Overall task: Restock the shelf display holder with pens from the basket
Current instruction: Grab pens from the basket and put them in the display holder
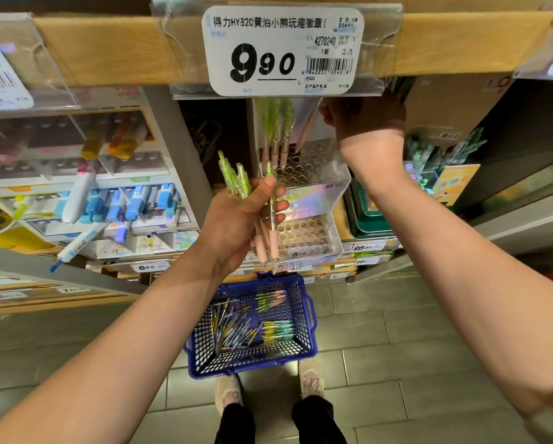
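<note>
My left hand (pixel 240 219) is shut on a bunch of green pens with pink grips (pixel 270 229), held upright in front of the clear display holder (pixel 313 174). The holder has rows of round holes on two tiers; three green pens (pixel 276 133) stand in its upper back row. Above the holder's right side, my right hand (pixel 365 118) is closed on a pen (pixel 307 133) whose tip points down at the upper tier's holes. On the floor below sits a blue basket (pixel 310 315) holding several loose pens (pixel 236 325).
A wooden shelf edge with a 9.90 price tag (pixel 283 49) hangs just above the holder and hides part of my right hand. Marker displays (pixel 115 200) stand to the left, more pen boxes (pixel 445 168) to the right. My feet (pixel 268 389) stand behind the basket on grey tiles.
</note>
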A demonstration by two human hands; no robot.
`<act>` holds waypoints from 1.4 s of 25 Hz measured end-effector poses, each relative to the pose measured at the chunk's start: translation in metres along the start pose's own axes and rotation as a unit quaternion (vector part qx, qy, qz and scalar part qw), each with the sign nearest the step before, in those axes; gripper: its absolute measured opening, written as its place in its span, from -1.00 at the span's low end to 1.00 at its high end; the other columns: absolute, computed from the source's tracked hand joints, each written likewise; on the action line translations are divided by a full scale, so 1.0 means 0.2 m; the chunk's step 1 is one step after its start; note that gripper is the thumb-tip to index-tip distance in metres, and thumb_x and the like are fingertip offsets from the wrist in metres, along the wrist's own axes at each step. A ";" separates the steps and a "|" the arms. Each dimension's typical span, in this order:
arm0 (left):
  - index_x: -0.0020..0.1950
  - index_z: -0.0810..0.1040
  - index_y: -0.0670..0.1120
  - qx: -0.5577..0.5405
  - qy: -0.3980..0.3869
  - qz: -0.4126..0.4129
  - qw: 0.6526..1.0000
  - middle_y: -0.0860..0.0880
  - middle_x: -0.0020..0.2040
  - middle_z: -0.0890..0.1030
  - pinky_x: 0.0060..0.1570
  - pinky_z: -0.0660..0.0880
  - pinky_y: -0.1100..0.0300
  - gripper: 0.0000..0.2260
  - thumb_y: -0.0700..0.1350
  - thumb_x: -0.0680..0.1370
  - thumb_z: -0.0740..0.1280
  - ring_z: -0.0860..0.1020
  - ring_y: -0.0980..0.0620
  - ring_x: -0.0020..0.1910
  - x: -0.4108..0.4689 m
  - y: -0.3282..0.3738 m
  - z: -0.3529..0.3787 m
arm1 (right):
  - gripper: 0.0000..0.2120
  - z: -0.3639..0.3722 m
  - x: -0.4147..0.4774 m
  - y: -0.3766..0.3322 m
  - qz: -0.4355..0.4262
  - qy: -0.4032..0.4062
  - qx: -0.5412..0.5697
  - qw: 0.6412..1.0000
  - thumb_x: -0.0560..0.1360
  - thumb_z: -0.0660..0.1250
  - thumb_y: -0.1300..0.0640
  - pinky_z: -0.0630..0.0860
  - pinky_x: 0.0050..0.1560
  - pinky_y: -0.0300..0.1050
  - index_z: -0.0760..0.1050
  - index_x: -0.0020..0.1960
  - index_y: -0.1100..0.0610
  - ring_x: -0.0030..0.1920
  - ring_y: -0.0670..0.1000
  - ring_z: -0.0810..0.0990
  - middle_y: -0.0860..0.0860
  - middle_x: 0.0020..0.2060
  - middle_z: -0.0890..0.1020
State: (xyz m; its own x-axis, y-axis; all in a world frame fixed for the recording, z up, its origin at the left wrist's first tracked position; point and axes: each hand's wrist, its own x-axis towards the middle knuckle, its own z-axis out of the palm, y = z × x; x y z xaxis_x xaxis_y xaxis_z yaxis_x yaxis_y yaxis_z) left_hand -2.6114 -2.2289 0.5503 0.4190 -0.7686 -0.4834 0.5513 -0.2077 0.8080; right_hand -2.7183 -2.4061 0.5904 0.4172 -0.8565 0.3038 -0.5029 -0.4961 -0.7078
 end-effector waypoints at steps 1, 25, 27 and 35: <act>0.21 0.59 -0.25 -0.003 -0.002 -0.001 1.000 -0.13 0.00 0.72 -0.07 0.67 0.09 -0.72 -0.09 0.61 0.39 0.70 -0.04 -0.09 0.00 0.00 0.00 | -0.81 0.02 0.00 0.01 -0.014 -0.007 -0.009 1.000 0.60 0.26 0.10 0.59 0.03 0.06 0.64 0.02 0.14 -0.06 0.04 0.68 0.06 -0.08 0.71; 0.13 0.67 -0.25 0.002 -0.001 -0.008 1.000 -0.17 -0.13 0.71 -0.20 0.62 0.12 -0.78 -0.12 0.61 0.39 0.68 -0.05 -0.19 -0.03 0.02 -0.01 | -0.96 0.08 -0.31 -0.08 0.230 -0.237 0.306 0.893 0.54 0.44 0.22 0.64 -0.16 -0.23 0.67 -0.06 0.18 -0.31 -0.06 0.66 0.06 -0.31 0.70; 0.21 0.63 -0.24 -0.005 0.007 -0.019 1.000 -0.18 -0.17 0.68 -0.31 0.62 0.09 -0.77 -0.13 0.62 0.37 0.67 -0.08 -0.22 -0.03 0.02 -0.01 | -0.93 0.05 -0.28 -0.08 0.238 -0.183 0.322 0.898 0.55 0.43 0.26 0.64 -0.17 -0.26 0.66 -0.11 0.18 -0.30 -0.09 0.68 0.00 -0.36 0.70; 0.16 0.65 -0.26 -0.041 0.023 -0.038 0.998 -0.12 -0.13 0.63 -0.09 0.64 0.13 -0.83 -0.23 0.61 0.38 0.66 -0.01 -0.18 -0.02 0.00 -0.06 | -0.94 0.02 -0.11 -0.10 0.045 -0.024 0.263 0.963 0.58 0.39 0.21 0.66 0.00 0.04 0.61 -0.05 0.17 -0.18 -0.03 0.67 0.04 -0.20 0.68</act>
State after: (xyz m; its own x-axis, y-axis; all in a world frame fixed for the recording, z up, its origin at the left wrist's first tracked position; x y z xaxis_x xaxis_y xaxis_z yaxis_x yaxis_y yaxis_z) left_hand -2.6041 -2.2182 0.5487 0.4054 -0.7229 -0.5595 0.6391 -0.2135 0.7389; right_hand -2.7142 -2.3770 0.5961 0.4316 -0.8783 0.2057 -0.0903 -0.2690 -0.9589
